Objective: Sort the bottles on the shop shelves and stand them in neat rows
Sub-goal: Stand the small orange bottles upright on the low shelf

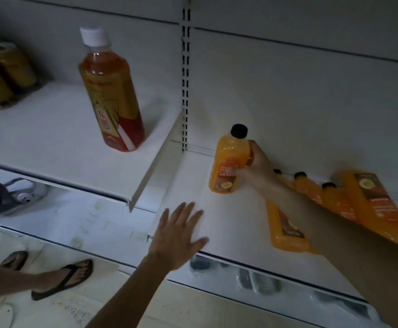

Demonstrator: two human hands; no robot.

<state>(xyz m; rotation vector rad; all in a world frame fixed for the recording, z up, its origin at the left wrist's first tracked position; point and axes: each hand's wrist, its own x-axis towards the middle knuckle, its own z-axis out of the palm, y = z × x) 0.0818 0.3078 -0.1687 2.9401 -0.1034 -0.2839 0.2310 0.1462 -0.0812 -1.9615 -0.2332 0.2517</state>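
Note:
My right hand (256,168) grips an orange juice bottle (228,162) with a black cap, standing upright on the white right shelf (217,216) near the back wall. Several more orange juice bottles (377,204) lie flat on that shelf to the right, partly under my right forearm. My left hand (181,235) hovers open, fingers spread, over the shelf's front edge and holds nothing. A tall tea bottle (113,91) with a white cap and a red and gold label stands alone on the higher left shelf (39,138).
Dark cans or bottles (1,74) lean in a rack at the far left. A lower shelf holds a metal object (20,194). Below are a person's feet in flip-flops (60,278) on the tiled floor. A slotted upright post (185,79) divides the two shelf bays.

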